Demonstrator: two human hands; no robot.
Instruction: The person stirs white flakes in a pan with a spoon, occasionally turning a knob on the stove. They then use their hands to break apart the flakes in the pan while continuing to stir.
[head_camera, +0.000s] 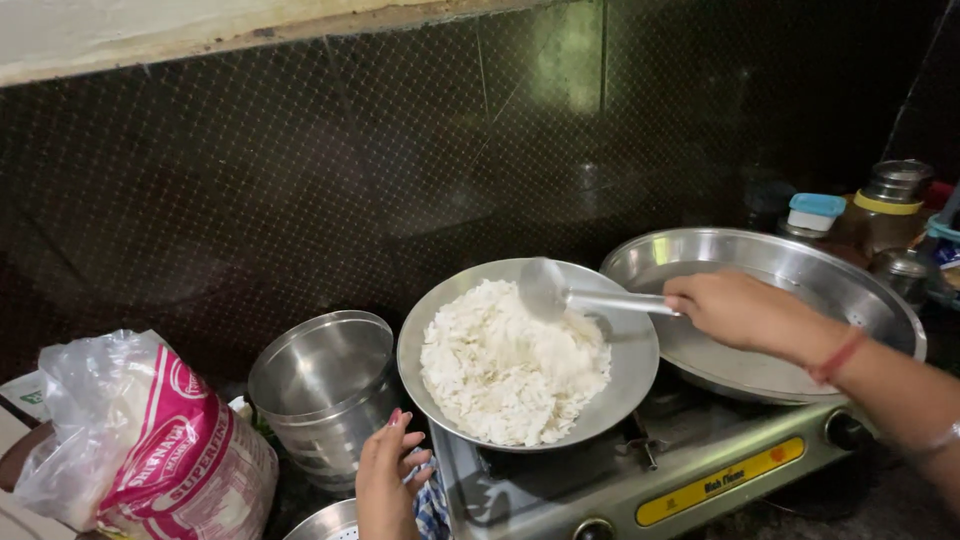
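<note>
While flattened white rice flakes (510, 365) are being heaped in a round steel pan (630, 352) on the left burner of a steel gas stove (700, 470), a steel ladle (560, 292) is being held over them by the right hand (735, 308), whose fingers are being kept closed around the handle. The ladle's bowl is being tilted at about 12 o'clock over the heap, touching its upper edge. At 7 o'clock from the pan, the left hand (385, 480) is being held loosely curled with the fingertips close under the pan's rim; whether anything is being gripped cannot be told. A wide steel tray (870, 290) is being overlapped by the pan at 3 o'clock. At 9 o'clock a steel pot (325, 385) is standing just beside the pan, and farther out a pink-and-white plastic bag (150, 440) is lying. Small jars (885, 210) are standing at 2 o'clock.
</note>
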